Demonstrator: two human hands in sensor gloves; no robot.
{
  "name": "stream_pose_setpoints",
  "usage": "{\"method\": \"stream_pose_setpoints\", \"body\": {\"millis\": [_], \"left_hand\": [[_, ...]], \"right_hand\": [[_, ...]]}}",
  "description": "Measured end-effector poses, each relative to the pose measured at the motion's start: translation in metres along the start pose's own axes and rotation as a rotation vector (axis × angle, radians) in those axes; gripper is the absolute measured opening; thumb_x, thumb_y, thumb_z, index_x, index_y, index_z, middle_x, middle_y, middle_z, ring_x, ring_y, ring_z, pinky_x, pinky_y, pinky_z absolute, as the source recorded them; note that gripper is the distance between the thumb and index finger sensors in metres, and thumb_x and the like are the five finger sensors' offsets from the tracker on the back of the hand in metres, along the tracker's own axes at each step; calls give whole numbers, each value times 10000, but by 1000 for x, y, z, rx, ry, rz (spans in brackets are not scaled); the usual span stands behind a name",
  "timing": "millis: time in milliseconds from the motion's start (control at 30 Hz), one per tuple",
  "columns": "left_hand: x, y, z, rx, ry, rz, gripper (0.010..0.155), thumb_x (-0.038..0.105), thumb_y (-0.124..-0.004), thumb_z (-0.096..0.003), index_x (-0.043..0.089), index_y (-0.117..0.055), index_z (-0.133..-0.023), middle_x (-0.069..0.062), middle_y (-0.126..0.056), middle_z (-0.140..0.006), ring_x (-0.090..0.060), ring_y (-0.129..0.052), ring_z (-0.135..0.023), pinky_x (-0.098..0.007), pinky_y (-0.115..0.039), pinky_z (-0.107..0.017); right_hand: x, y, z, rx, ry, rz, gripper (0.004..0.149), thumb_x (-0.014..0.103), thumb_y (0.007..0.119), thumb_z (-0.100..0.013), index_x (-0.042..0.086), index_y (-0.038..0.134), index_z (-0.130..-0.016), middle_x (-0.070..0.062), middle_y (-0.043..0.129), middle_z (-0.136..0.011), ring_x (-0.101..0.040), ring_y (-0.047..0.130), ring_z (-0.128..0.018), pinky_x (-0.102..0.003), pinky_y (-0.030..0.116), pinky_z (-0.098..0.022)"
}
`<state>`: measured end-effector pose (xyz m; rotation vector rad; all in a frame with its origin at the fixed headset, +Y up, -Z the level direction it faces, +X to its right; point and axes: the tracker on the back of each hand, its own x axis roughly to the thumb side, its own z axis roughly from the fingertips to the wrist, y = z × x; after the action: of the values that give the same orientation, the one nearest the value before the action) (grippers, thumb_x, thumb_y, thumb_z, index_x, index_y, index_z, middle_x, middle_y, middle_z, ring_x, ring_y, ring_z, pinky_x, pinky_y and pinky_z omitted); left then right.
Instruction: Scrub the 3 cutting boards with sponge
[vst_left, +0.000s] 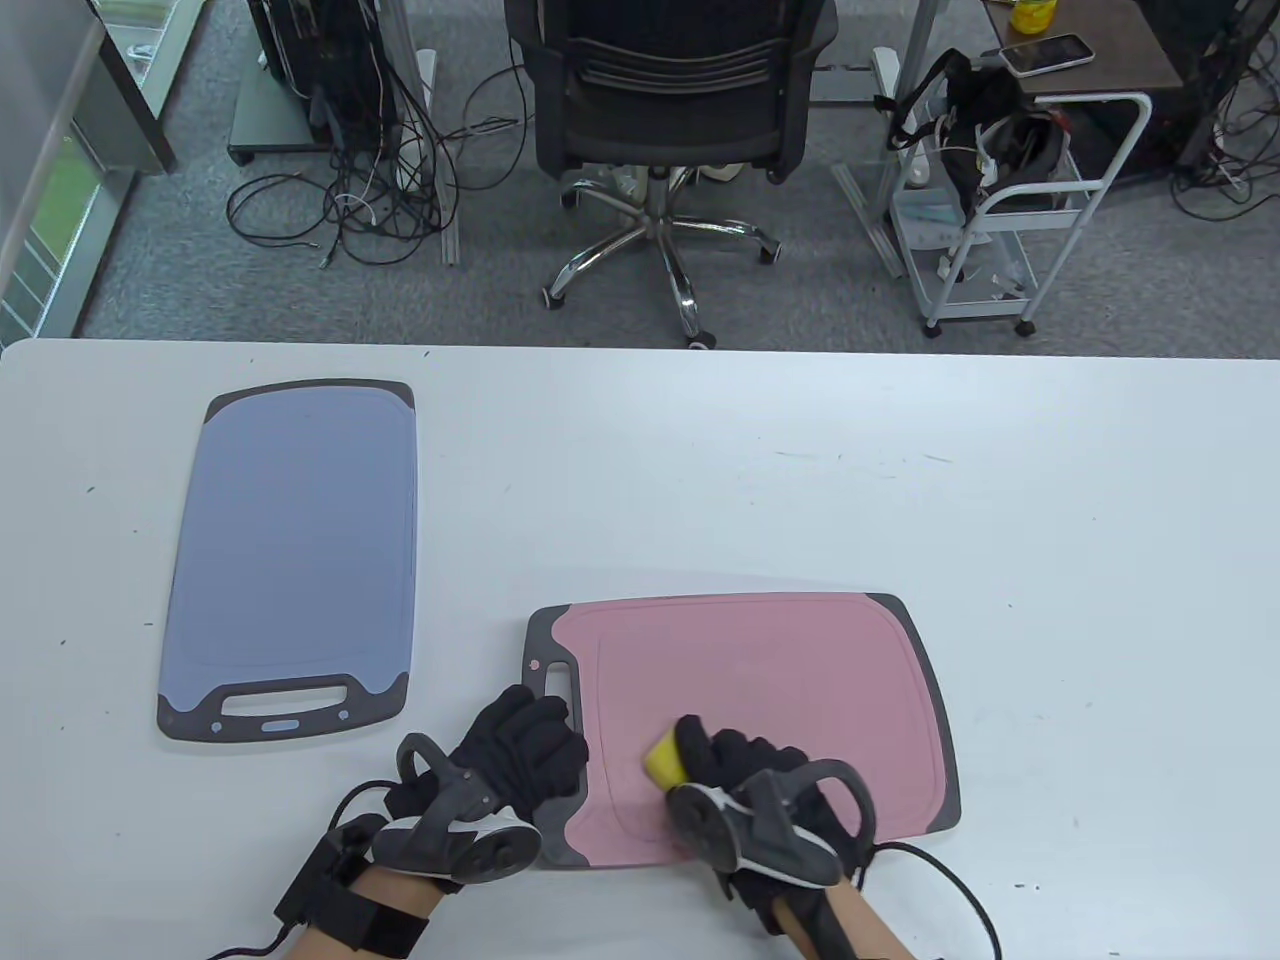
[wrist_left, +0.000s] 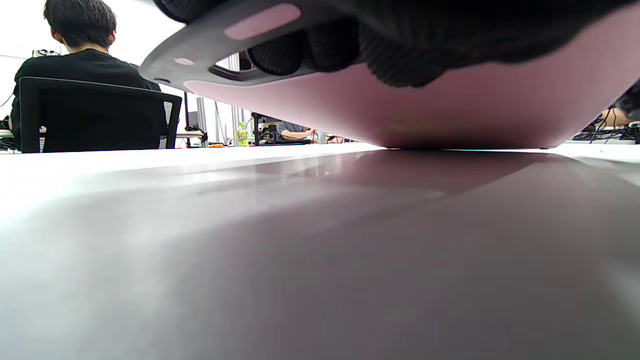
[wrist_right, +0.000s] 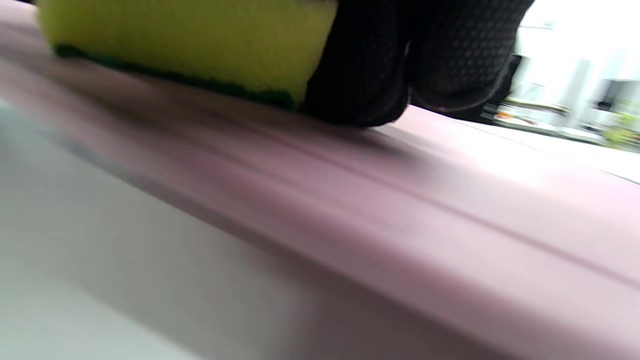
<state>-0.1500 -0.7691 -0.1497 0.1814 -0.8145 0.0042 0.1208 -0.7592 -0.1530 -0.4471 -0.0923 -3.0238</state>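
the right hand (vst_left: 745, 765) curled its gloved fingers (wrist_right: 370, 65) round a yellow sponge (vst_left: 664, 760), whose dark green scrub face lay down on the pink cutting board (vst_left: 780, 690) near that board's near left part, just inside the groove. the left hand (vst_left: 520, 755) gripped the pink board's grey handle end, fingers (wrist_left: 325, 50) hooked through the handle slot; in the left wrist view that end was tilted up off the white table (vst_left: 900, 470) while the board's far part met the surface. the pink board sat close to the table's near edge, in front of the person, its long side running left to right. a blue cutting board (vst_left: 290, 550) lay flat well to the left, lengthwise away from the person, its grey handle toward the near edge, touched by neither hand. only two boards were in view. beyond the table stood a black office chair (vst_left: 670, 90), a white wheeled cart (vst_left: 1010, 210) with dark gear on it, and tangled cables (vst_left: 350, 200) on the carpet. another person (wrist_left: 80, 55) sat with their back turned in the left wrist view.
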Motion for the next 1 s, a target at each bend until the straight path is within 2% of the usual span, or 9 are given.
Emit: {"method": "stream_pose_setpoints", "body": {"millis": [167, 267, 333, 400, 533, 633, 733, 867, 1000], "left_hand": [[1, 0, 0, 0, 0, -10, 487, 409, -801, -589, 265, -550, -981, 34, -703, -977, -269, -681, -1045, -585, -550, -776], [1, 0, 0, -1, 0, -7, 487, 408, -799, -590, 264, -548, -982, 33, -701, -977, -273, -679, -1045, -587, -547, -776], [0, 0, 0, -2, 4, -2, 486, 405, -798, -591, 264, -546, -982, 32, -700, -978, -272, -675, -1047, -586, -543, -778], [0, 0, 0, -3, 7, 1, 485, 403, -797, -591, 264, -547, -982, 33, -699, -978, -274, -674, -1048, -588, -541, -778], [0, 0, 0, -3, 6, 1, 483, 404, -798, -591, 265, -550, -981, 34, -701, -977, -272, -677, -1047, -587, -543, -778], [0, 0, 0, -3, 5, -1, 484, 405, -804, -587, 266, -555, -979, 34, -706, -976, -272, -683, -1045, -587, -549, -777], [0, 0, 0, -2, 5, -2, 481, 405, -807, -588, 256, -564, -976, 33, -708, -976, -272, -687, -1045, -585, -553, -777], [0, 0, -1, -5, 5, -2, 482, 407, -806, -590, 266, -555, -978, 35, -708, -978, -272, -685, -1046, -584, -553, -776], [-1, -1, -2, -16, 10, -4, 485, 405, -805, -591, 269, -549, -979, 39, -701, -981, -268, -677, -1051, -582, -547, -779]], "right_hand": [[-110, 28, 33, 54, 378, -7, 698, 528, 637, -474, 120, 576, -1037, -129, 776, -804, -229, 887, -542, -474, 770, -488], [-135, 32, 44, 83, 452, -15, 697, 524, 638, -479, 112, 574, -1038, -134, 778, -803, -233, 890, -540, -474, 770, -487], [-125, 31, 39, 62, 421, 17, 696, 500, 653, -478, 72, 598, -1024, -160, 795, -786, -248, 899, -526, -486, 774, -477], [-104, 25, 29, 58, 317, 52, 697, 515, 627, -482, 80, 583, -1025, -141, 792, -788, -224, 900, -528, -465, 784, -478], [0, 2, 3, -31, -47, -67, 705, 530, 660, -474, 95, 597, -1025, -147, 784, -776, -220, 886, -519, -471, 774, -480], [76, -14, -4, -72, -282, 8, 707, 543, 628, -477, 114, 570, -1036, -128, 767, -791, -203, 876, -536, -460, 772, -498], [109, -22, -7, -110, -355, 53, 710, 546, 626, -476, 102, 587, -1029, -119, 785, -780, -196, 890, -524, -453, 788, -486], [80, -16, -4, -98, -274, -9, 701, 562, 638, -471, 143, 599, -1032, -103, 795, -776, -184, 896, -507, -440, 796, -469], [-1, 3, 11, -55, -53, 11, 701, 558, 634, -469, 141, 598, -1032, -107, 796, -775, -192, 898, -505, -445, 794, -467]]}}
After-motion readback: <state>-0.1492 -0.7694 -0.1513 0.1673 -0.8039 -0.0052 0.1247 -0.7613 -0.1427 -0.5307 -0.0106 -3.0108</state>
